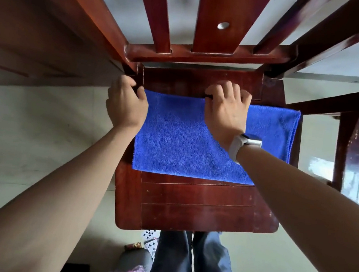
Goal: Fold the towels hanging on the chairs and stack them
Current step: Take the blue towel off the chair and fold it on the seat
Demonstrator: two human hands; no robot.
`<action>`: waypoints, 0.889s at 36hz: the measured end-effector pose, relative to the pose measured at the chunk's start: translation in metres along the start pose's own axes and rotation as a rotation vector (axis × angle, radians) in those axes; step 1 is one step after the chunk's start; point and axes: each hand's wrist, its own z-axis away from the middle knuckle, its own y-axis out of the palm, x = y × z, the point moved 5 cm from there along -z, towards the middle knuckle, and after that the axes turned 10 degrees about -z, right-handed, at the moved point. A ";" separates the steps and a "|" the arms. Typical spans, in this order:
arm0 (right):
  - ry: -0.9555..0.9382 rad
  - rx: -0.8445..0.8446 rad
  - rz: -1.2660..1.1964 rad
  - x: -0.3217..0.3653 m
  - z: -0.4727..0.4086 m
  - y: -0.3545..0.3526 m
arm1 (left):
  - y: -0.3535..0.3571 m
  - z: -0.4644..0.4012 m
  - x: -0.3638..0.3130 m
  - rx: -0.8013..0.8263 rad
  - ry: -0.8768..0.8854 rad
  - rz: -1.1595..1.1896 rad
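Left of the chair seat [196,208], pale floor [38,132] ran under a dark wooden surface [27,44]. At the seat's back left corner the left hand [125,102] curled its fingers round the far left corner of the blue towel [180,140], which lay flat across the seat's rear half. Beside it, the right hand [226,112], a white watch [243,146] on its wrist, pinched the towel's far edge near the middle. Behind the seat rose red-brown back slats [220,18]. Right of the seat stood more dark wooden furniture [353,146].
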 end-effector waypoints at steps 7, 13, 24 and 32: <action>-0.240 0.157 0.150 -0.004 0.057 0.009 | 0.006 0.057 -0.027 -0.046 0.599 -0.228; -0.163 0.257 0.243 -0.025 0.057 0.020 | 0.043 0.070 -0.031 0.122 0.677 -0.388; 0.144 0.241 0.204 -0.124 0.053 -0.025 | 0.049 0.067 -0.017 0.142 0.586 -0.437; 0.624 0.100 -0.380 -0.173 0.066 -0.071 | 0.040 0.086 -0.029 0.169 0.515 -0.417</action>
